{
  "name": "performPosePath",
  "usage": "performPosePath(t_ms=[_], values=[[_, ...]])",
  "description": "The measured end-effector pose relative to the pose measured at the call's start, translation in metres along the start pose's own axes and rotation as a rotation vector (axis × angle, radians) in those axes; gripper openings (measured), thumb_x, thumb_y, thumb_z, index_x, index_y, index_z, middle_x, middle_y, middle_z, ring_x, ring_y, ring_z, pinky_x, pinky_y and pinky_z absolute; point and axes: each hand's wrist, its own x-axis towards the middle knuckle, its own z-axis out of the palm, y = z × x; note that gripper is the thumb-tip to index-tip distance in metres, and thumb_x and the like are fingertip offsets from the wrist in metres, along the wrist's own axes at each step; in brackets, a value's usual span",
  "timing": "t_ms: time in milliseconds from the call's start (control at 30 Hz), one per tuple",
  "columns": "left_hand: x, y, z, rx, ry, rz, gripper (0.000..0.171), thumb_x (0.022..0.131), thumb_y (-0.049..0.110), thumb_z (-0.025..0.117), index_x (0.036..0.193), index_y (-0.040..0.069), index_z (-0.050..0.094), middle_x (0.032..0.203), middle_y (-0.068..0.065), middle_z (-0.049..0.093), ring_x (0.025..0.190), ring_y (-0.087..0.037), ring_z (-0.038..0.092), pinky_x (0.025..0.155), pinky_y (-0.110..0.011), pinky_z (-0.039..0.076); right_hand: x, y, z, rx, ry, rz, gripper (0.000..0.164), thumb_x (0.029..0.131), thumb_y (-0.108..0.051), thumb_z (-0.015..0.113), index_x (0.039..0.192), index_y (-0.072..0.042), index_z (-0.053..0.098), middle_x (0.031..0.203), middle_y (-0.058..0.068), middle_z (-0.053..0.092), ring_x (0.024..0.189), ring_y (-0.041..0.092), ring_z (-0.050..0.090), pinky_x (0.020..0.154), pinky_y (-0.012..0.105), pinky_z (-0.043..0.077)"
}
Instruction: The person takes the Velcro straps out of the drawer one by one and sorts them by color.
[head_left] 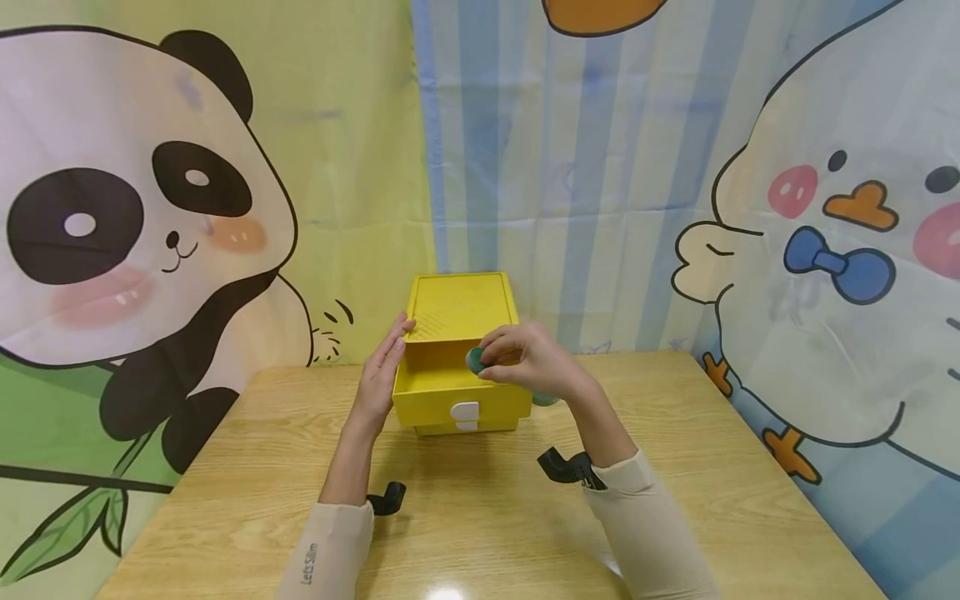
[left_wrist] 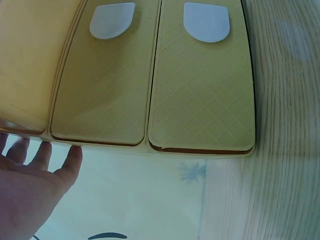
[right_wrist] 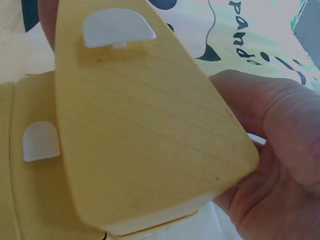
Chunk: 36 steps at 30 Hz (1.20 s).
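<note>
A yellow drawer box (head_left: pixel 461 304) stands on the table with its upper drawer (head_left: pixel 427 410) pulled out. My left hand (head_left: pixel 378 379) lies along the box's left side, fingers extended; in the left wrist view its fingertips (left_wrist: pixel 74 157) touch the box edge. Over the open drawer, my right hand (head_left: pixel 536 362) pinches a small round teal object (head_left: pixel 474 361) between thumb and fingers. Its exact kind is unclear. The right wrist view shows the drawer front (right_wrist: pixel 150 130) with its white handle (right_wrist: pixel 117 27), hiding the teal object from that camera.
Part of a green item (head_left: pixel 545 400) shows on the wooden table (head_left: pixel 465 533), right of the drawer and partly hidden by my right hand. A cartoon-printed cloth (head_left: pixel 360 167) hangs behind the table. In the left wrist view, two drawer fronts (left_wrist: pixel 200 95) have white handles.
</note>
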Motion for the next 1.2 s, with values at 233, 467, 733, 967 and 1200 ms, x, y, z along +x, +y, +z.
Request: performPosePath(t_ms=[233,467,733,967,1200], values=[[0.000,0.000,0.001,-0.009,0.002,0.003,0.051,0.114,0.041,0.038,0.158,0.017,0.046,0.174,0.006,0.021,0.161,-0.011,0.013,0.133,-0.045,0.010,-0.021,0.006,0.008,-0.046,0.254,-0.057,0.006,0.091,-0.005,0.078,0.095,-0.007,0.073,0.112,0.006,0.069,0.095,0.021,0.065,0.085,0.045,0.061],[0.000,-0.002,0.001,0.003,-0.001,-0.008,0.051,0.114,0.042,0.037,0.159,0.019,0.045,0.174,0.010,0.021,0.161,-0.011,0.012,0.133,-0.046,0.009,-0.031,0.016,0.011,-0.020,0.452,-0.104,0.008,0.091,-0.003,0.078,0.098,-0.005,0.077,0.110,0.009,0.072,0.094,0.024,0.071,0.087,0.040,0.063],[0.001,-0.003,0.001,-0.003,0.004,-0.002,0.051,0.114,0.043,0.037,0.157,0.018,0.046,0.175,0.003,0.019,0.162,-0.011,0.013,0.133,-0.047,0.008,-0.032,0.024,0.006,-0.052,0.525,-0.132,0.010,0.090,-0.009,0.082,0.099,-0.004,0.081,0.107,0.009,0.074,0.095,0.025,0.073,0.084,0.036,0.064],[0.000,-0.002,0.001,-0.003,0.005,-0.002,0.051,0.114,0.040,0.037,0.157,0.015,0.046,0.175,0.006,0.020,0.162,-0.012,0.012,0.133,-0.046,0.008,-0.034,0.027,0.002,-0.073,0.504,-0.133,0.019,0.085,-0.008,0.086,0.102,-0.001,0.079,0.110,0.011,0.071,0.097,0.025,0.072,0.088,0.037,0.063],[0.000,-0.001,0.000,-0.001,-0.002,0.002,0.051,0.114,0.040,0.038,0.157,0.014,0.046,0.175,0.005,0.021,0.161,-0.011,0.013,0.133,-0.046,0.009,-0.038,0.036,-0.003,-0.142,0.513,-0.048,0.019,0.090,-0.010,0.082,0.106,0.000,0.078,0.123,0.012,0.072,0.101,0.027,0.073,0.087,0.041,0.063]])
